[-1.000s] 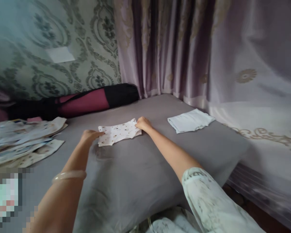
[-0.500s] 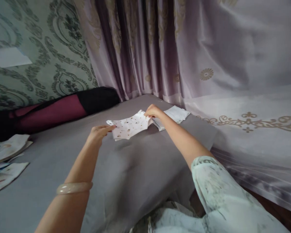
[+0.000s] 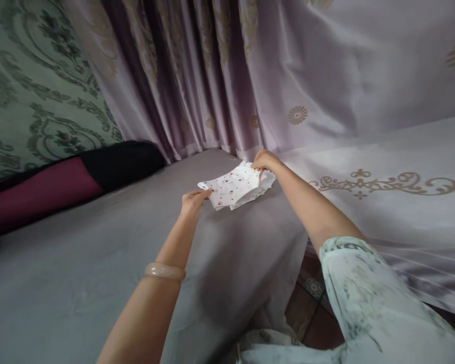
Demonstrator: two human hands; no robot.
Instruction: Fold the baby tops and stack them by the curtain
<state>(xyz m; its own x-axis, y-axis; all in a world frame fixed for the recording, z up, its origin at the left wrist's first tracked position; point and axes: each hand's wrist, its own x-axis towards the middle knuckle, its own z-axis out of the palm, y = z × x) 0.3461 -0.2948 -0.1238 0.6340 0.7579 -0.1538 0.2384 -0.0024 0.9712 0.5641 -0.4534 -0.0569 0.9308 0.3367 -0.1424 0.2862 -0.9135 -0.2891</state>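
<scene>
Nearest to us, at lower right, a pale patterned sleeve [image 3: 358,288] covers our right upper arm, and a light bangle [image 3: 165,271] circles our left forearm. Beyond it, our left hand [image 3: 193,200] pinches the near left end of a small white printed cloth [image 3: 229,188] between thumb and fingers; our right hand [image 3: 266,159] grips its far right end. The cloth is stretched between them above a grey sheet [image 3: 98,253]. It has just moved right, towards the curtain, and now overlaps the plain pale folded cloth [image 3: 264,186], which lay farther to its right a moment ago. So the two now look like one layered bundle, though we cannot tell whether they touch throughout. Farther off lie a long maroon-and-black roll [image 3: 56,182], a shiny mauve curtain [image 3: 227,86] and a green patterned wall [image 3: 60,101].
</scene>
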